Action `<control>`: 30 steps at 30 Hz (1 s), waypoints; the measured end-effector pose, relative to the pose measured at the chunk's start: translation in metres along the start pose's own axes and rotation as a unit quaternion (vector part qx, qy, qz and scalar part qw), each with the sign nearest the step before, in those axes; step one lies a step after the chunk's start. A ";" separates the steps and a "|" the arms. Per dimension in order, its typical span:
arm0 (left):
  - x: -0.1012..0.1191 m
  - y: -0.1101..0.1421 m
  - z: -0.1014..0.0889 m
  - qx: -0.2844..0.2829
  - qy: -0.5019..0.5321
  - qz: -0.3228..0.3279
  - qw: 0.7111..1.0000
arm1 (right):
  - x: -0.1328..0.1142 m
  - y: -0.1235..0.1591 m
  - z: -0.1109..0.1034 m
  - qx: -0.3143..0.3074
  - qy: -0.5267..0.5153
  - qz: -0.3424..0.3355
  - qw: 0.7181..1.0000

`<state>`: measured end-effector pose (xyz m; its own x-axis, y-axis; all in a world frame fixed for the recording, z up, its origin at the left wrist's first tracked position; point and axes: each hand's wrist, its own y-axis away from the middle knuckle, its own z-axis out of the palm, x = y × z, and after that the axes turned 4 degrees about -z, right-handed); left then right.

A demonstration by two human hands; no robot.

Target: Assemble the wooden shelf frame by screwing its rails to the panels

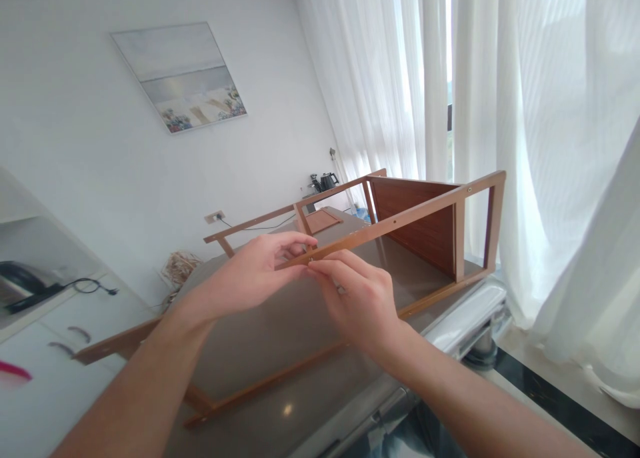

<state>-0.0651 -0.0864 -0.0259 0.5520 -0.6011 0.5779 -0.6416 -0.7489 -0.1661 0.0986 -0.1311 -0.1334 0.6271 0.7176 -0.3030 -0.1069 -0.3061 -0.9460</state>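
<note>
Frame (425, 209), wooden, lying across grey-brown tabletop (245, 351). Left hand (253, 268): extended from lower left, thumb and fingers closed narrowly around upper rail (370, 232). Right hand (361, 301): angled inward from lower right, fingertips pinched together against same rail, beside left thumb; anything pinched, too small to tell.

A room of a home is being shown: a framed landscape painting (180, 78) is being displayed on a white wall, a window is being covered by sheer white curtains (380, 78), and a kettle (23, 281) is being kept by white cabinets (60, 358).
</note>
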 end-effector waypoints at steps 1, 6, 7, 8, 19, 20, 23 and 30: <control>0.000 0.000 0.000 0.001 0.002 -0.003 1.000 | 0.000 0.001 0.000 0.001 -0.006 -0.004 1.000; 0.000 -0.001 0.000 -0.003 0.021 -0.008 1.000 | 0.000 0.002 0.000 0.000 -0.015 0.004 1.000; 0.000 -0.001 0.000 -0.005 0.024 -0.007 1.000 | 0.000 0.001 0.000 0.000 -0.014 0.010 1.000; 0.000 -0.002 0.001 -0.008 0.028 -0.004 1.000 | 0.001 0.001 0.001 0.001 -0.014 0.016 1.000; -0.002 -0.002 0.001 -0.015 0.059 -0.001 0.998 | 0.001 -0.002 0.005 0.015 -0.016 0.028 0.999; -0.001 -0.003 0.001 -0.016 0.061 -0.002 0.998 | 0.001 -0.002 0.005 0.018 -0.019 0.027 0.999; 0.000 -0.003 0.001 -0.018 0.063 -0.001 0.998 | 0.003 -0.001 0.006 0.023 -0.033 0.026 0.999; -0.003 -0.003 -0.001 -0.009 0.038 -0.009 0.999 | 0.008 0.002 0.007 0.040 -0.065 0.020 0.997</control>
<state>-0.0652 -0.0822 -0.0268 0.5218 -0.5641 0.6399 -0.6416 -0.7539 -0.1414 0.0980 -0.1218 -0.1381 0.5165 0.7825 -0.3478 -0.1944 -0.2884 -0.9375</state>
